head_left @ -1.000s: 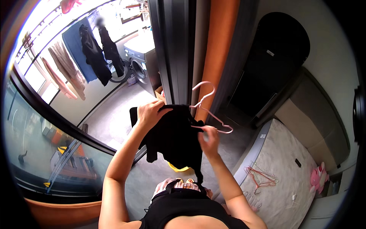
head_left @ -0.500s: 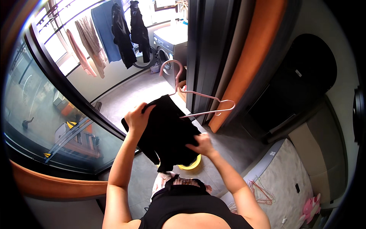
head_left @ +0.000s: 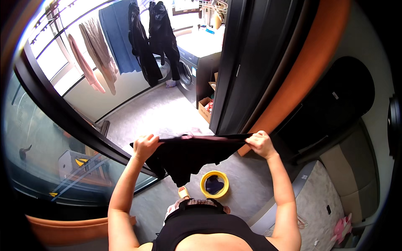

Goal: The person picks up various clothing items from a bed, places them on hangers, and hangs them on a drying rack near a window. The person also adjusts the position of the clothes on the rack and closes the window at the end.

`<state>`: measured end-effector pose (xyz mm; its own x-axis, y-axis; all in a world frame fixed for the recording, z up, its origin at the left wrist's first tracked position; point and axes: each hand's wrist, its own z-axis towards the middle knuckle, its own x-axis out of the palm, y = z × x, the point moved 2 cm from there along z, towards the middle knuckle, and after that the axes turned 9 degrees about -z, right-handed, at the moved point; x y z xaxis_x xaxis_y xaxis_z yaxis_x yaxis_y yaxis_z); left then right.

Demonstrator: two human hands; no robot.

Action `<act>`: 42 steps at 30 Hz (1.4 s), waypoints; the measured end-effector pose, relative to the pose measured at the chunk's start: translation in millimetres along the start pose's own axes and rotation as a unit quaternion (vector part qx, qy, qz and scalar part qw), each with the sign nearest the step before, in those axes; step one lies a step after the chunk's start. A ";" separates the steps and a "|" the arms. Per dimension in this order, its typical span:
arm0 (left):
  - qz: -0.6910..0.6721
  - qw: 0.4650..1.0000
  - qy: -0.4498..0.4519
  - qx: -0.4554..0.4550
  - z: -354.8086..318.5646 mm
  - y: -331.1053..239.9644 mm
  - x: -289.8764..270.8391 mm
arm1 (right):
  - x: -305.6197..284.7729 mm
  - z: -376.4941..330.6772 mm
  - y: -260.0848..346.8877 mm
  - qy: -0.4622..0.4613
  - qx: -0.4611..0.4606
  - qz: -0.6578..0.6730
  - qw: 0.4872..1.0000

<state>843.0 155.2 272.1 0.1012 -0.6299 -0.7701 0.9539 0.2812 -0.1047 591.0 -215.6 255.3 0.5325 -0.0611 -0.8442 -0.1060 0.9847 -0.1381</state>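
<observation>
A black garment [head_left: 192,155] is stretched sideways in front of me, its upper edge pulled nearly straight and its lower part hanging loose in uneven folds. My left hand [head_left: 146,146] is closed on one upper corner. The opposite corner is gripped by my right hand [head_left: 261,145], at about the same height. A pinkish bit shows at the middle of the top edge; the pink hanger's hook and bar cannot be made out now. Below the garment, a yellow basin [head_left: 226,185] stands on the floor with dark cloth [head_left: 214,185] in it.
Beyond the sliding door frame [head_left: 228,79], clothes such as blue trousers [head_left: 119,39] hang near a washing machine [head_left: 188,77] and a cardboard box [head_left: 204,109]. Glass panels are at left. At right are an orange curtain [head_left: 303,69] and a bed [head_left: 312,196] with a pink plush toy [head_left: 343,226].
My hands have moved apart, my right hand up and to the right, spreading the garment. The hanger hook has dropped from sight. The view has shifted, uncovering the basin.
</observation>
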 end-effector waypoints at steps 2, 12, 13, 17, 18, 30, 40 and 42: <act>0.042 0.996 0.058 0.049 -0.6 21.8 5.1 | -7.7 30.9 2.8 -0.005 -0.004 0.005 1.000; -0.092 0.992 -0.035 -0.080 13.8 85.3 31.6 | 59.4 185.1 103.1 -0.053 0.095 0.207 0.972; -0.103 0.990 -0.048 -0.083 13.1 92.6 29.9 | 67.1 190.2 96.9 0.080 0.094 0.273 0.954; -0.123 0.990 -0.046 -0.044 24.8 131.6 13.4 | 72.6 195.0 76.0 0.250 0.094 0.531 0.804; -0.096 0.992 -0.060 -0.054 24.7 145.2 11.8 | 81.2 195.6 69.9 0.198 0.015 0.522 0.830; -0.006 0.904 -0.297 -0.307 71.8 229.3 10.5 | 164.6 400.0 105.6 0.252 0.182 0.710 0.631; 0.030 0.869 -0.356 -0.343 127.8 291.3 -13.9 | 135.3 732.8 73.1 0.027 0.000 0.815 0.578; 0.040 0.869 -0.351 -0.345 132.9 301.8 -16.6 | 128.1 780.5 71.3 -0.018 0.032 0.822 0.568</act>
<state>1166.7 154.3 336.9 0.5385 -0.8069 -0.2429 0.5638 0.5592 -0.6078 1307.0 -26.1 541.5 -0.2252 0.9523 0.2058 -0.4557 -0.2897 0.8417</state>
